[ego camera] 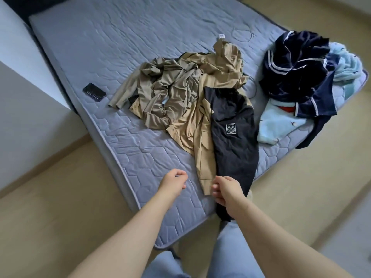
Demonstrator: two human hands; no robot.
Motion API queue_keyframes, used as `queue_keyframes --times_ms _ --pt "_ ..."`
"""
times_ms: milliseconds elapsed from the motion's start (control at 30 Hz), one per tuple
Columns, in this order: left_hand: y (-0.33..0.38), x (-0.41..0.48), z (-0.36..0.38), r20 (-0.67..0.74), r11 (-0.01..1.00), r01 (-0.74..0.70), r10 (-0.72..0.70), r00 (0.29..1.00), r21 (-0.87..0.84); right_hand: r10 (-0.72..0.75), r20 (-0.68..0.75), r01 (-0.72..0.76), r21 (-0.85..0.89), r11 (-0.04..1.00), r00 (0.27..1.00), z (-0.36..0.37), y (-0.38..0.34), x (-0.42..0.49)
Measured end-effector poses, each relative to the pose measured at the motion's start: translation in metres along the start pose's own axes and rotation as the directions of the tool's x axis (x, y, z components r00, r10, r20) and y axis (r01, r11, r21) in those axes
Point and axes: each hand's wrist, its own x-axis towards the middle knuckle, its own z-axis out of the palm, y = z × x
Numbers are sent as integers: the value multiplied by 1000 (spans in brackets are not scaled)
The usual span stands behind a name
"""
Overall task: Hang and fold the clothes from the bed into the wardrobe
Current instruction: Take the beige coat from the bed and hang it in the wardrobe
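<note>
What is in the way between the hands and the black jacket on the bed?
Nothing visible. The black jacket lies uncovered on top of the tan coat, and the right hand is at its near end, left hand close by.

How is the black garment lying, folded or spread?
Spread, unfolded: the black garment lies full length, logo patch up, overlapping the tan garment.
</note>
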Motion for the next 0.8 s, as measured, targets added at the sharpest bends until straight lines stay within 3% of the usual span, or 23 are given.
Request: queue_keyframes --times_ms 167,500,600,733,800 --pt "43 47 62 -71 990 111 -118 991 -87 83 8 -81 -184 980 996 -47 -65 69" --pt "94 176 152 -106 948 227 -255 961 -224 100 39 -67 -500 863 994 -87 -139 211" --pt "94 229 174 -146 979 192 -199 969 -66 52 29 -27 -560 828 998 -94 -147 265" --pt "110 292 196 -213 997 -24 38 976 68 11 17 1 -587 810 1000 -99 -145 325" --pt "117 319 206 -234 996 10 12 972 93 17 11 -8 -588 809 1000 -99 -137 348"
